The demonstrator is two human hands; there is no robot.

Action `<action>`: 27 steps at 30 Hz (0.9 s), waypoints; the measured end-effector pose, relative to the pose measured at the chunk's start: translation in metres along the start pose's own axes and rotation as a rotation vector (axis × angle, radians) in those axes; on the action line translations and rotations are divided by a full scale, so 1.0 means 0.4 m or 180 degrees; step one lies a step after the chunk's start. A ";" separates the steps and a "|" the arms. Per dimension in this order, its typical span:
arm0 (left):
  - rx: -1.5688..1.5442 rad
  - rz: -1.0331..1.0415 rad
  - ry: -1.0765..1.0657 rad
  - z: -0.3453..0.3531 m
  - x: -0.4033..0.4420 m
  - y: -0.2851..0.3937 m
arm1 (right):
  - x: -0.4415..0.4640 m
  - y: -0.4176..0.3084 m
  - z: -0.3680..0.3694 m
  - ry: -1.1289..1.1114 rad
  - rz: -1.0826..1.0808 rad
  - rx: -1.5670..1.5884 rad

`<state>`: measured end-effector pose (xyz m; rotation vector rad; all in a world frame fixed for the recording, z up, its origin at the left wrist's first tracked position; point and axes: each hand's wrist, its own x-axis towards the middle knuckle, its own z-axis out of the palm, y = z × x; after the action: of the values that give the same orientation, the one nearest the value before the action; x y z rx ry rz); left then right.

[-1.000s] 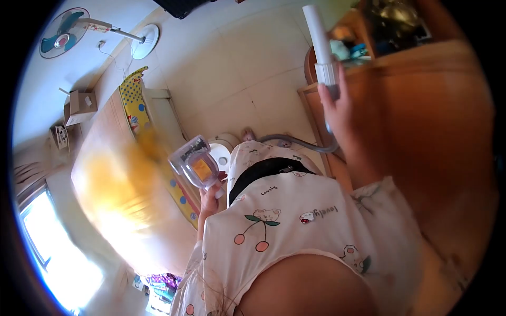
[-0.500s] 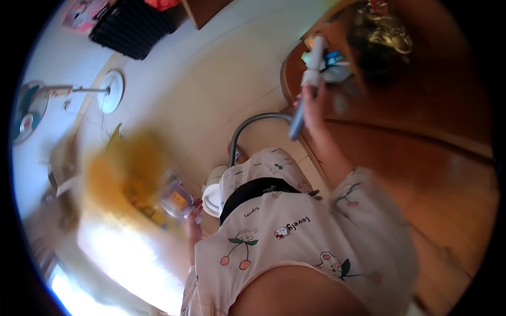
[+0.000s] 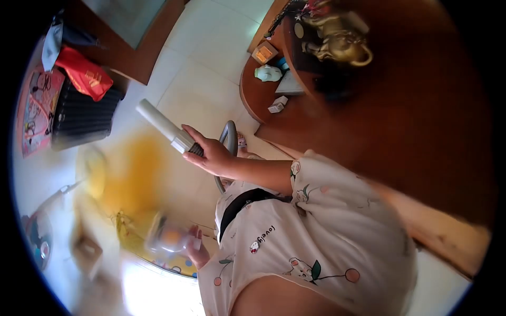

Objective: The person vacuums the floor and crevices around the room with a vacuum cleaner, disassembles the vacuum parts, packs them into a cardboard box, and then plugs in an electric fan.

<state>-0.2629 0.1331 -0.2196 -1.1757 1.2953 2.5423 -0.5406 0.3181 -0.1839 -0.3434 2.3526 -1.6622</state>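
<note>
My right hand [image 3: 213, 156] is wrapped round the ribbed collar of a vacuum hose's pale tube [image 3: 161, 120], which points up and left over the floor. A grey flexible hose [image 3: 230, 138] curves behind that forearm. Low on the left, my left hand [image 3: 197, 248] has its fingers round a clear plastic container [image 3: 171, 237] with an orange patch on it. Motion blur hides the container's details.
A brown wooden cabinet [image 3: 400, 126] fills the right, with a gold ornament [image 3: 340, 42], a mint-green figurine [image 3: 268, 73] and small boxes. A black ribbed bin [image 3: 84, 113] and red bag [image 3: 84, 72] stand upper left. A blurred yellow shape [image 3: 134, 174] lies left.
My right hand has swung left with the hose tube, from beside the cabinet to over the floor. The view has turned, and my left hand still holds the container, now lower in view.
</note>
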 end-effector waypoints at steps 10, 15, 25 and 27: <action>0.0139 -0.0142 -0.0199 0.080 0.146 0.119 | 0.158 -0.002 -0.120 0.0892 0.1407 0.1551; 0.0503 -0.0105 -0.0459 0.004 0.257 0.230 | 0.123 -0.047 -0.214 0.2294 0.1742 0.2428; 0.0848 0.0165 -0.0545 0.077 0.311 0.379 | 0.134 -0.060 -0.515 0.2912 0.2142 0.3174; 0.0929 0.0212 -0.0719 0.118 0.312 0.371 | 0.155 -0.052 -0.560 0.2838 0.2063 0.3363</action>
<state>-0.4341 0.0367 -0.1844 -0.7785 1.5974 2.3374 -0.6713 0.4898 -0.0954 1.3912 1.2449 -2.5645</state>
